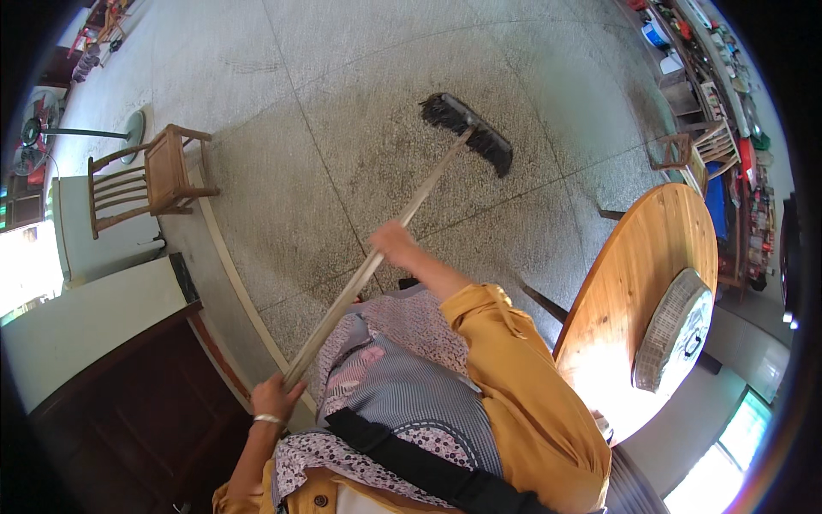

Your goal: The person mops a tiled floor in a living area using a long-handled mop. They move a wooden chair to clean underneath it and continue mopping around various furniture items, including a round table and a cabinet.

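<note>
A push broom (432, 178) with a long pale wooden handle slants from lower left to upper middle. Its wide black bristle head (490, 144) rests on the speckled grey floor (360, 137) ahead of me. My left hand (272, 397), a pale bracelet at its wrist, is closed round the near end of the handle. Farther along, my right hand (396, 243) grips the handle near its middle, with the mustard sleeve pushed up the forearm. A striped and flowered apron (402, 385) covers my front, close beside the handle.
At right stands a round wooden table (621, 274) bearing a woven basket (655, 347); its legs reach toward the floor near me. A wooden chair (167, 171) and a standing fan (86, 133) are at left. Cluttered shelves (741, 103) line the right side. A dark door (128, 411) is lower left.
</note>
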Demonstrator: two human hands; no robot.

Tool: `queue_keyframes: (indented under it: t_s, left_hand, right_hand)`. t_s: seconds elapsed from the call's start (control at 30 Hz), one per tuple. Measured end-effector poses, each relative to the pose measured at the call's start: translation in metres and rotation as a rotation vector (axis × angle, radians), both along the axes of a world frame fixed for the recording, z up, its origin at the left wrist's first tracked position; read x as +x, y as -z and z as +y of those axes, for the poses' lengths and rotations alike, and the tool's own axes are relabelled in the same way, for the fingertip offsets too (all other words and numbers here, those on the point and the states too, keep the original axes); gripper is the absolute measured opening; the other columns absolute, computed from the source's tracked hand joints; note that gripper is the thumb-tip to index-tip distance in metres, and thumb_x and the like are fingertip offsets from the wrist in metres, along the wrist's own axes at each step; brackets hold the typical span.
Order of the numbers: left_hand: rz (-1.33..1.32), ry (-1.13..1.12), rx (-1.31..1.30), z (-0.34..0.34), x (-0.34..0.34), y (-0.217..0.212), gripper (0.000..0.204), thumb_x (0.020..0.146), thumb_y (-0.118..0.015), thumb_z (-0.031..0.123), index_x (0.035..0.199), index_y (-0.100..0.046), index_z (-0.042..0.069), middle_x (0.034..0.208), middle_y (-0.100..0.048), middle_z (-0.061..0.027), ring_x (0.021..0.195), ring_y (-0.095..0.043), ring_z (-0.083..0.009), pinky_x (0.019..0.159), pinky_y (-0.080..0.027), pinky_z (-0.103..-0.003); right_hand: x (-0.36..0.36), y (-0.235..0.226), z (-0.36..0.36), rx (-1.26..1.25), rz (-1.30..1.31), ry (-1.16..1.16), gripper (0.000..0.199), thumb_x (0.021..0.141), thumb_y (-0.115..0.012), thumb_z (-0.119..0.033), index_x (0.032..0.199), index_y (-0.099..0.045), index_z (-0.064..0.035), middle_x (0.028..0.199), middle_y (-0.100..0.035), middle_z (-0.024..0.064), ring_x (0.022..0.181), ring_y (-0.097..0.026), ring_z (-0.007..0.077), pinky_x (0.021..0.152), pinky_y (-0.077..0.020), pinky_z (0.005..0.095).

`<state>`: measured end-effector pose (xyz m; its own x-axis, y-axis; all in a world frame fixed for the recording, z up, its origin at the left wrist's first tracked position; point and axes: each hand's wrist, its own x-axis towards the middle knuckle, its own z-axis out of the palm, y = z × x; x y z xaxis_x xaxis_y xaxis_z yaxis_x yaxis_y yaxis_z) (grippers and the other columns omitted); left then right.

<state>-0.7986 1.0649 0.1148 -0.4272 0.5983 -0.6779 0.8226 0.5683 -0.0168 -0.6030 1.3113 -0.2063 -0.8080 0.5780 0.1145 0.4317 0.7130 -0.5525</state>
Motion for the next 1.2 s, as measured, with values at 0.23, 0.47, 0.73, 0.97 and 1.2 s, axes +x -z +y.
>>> queue_keyframes:
  t_s: [0.23,0.47,0.73,0.97,1.2]
  left_hand:
    - [-0.265,0.023,0.13,0.123,0.087,0.034,0.041,0.071,-0.062,0.04,0.08,-0.055,0.0,0.072,-0.059,-0.0218,0.069,-0.057,-0.0385,0.062,-0.045,-0.044]
    - [-0.322,-0.013,0.136,0.085,0.075,0.04,0.04,0.071,-0.061,0.038,0.087,-0.054,0.002,0.074,-0.058,-0.0241,0.07,-0.056,-0.041,0.062,-0.044,-0.046]
    - [-0.278,0.079,0.008,0.014,-0.021,-0.021,0.036,0.068,-0.064,0.035,0.075,-0.053,0.003,0.064,-0.056,-0.0211,0.067,-0.055,-0.0401,0.058,-0.044,-0.045]
    - [-0.324,-0.234,0.038,-0.076,-0.096,0.027,0.039,0.065,-0.067,0.036,0.068,-0.052,0.0,0.061,-0.054,-0.0217,0.063,-0.055,-0.0386,0.053,-0.042,-0.043]
    - [-0.261,-0.338,-0.075,0.085,-0.018,0.011,0.038,0.066,-0.066,0.035,0.067,-0.052,0.0,0.059,-0.054,-0.0212,0.06,-0.055,-0.0369,0.053,-0.042,-0.043]
  right_hand:
    - [0.083,-0.016,0.127,-0.045,-0.558,0.338,0.027,0.073,-0.055,-0.01,0.1,-0.058,-0.005,0.128,-0.034,0.0214,0.123,-0.026,0.0332,0.1,-0.027,0.0381]
    - [0.076,-0.01,0.094,-0.11,-0.78,0.289,0.03,0.078,-0.048,-0.011,0.106,-0.053,-0.0011,0.133,-0.022,0.0252,0.128,-0.014,0.0368,0.104,-0.0195,0.0417]
    - [0.007,-0.045,-0.015,0.065,-0.507,0.255,0.025,0.074,-0.049,-0.014,0.09,-0.059,0.0012,0.121,-0.034,0.0298,0.119,-0.021,0.0493,0.095,-0.0218,0.0569]
    - [-0.016,-0.048,-0.032,-0.069,-0.338,0.241,0.023,0.075,-0.047,-0.019,0.085,-0.058,-0.002,0.107,-0.042,0.0291,0.113,-0.027,0.0488,0.091,-0.0217,0.0591]
    - [0.028,-0.028,0.072,-0.04,-0.116,0.359,0.019,0.076,-0.046,-0.019,0.078,-0.056,-0.0033,0.105,-0.041,0.0292,0.115,-0.026,0.0475,0.09,-0.0201,0.0637]
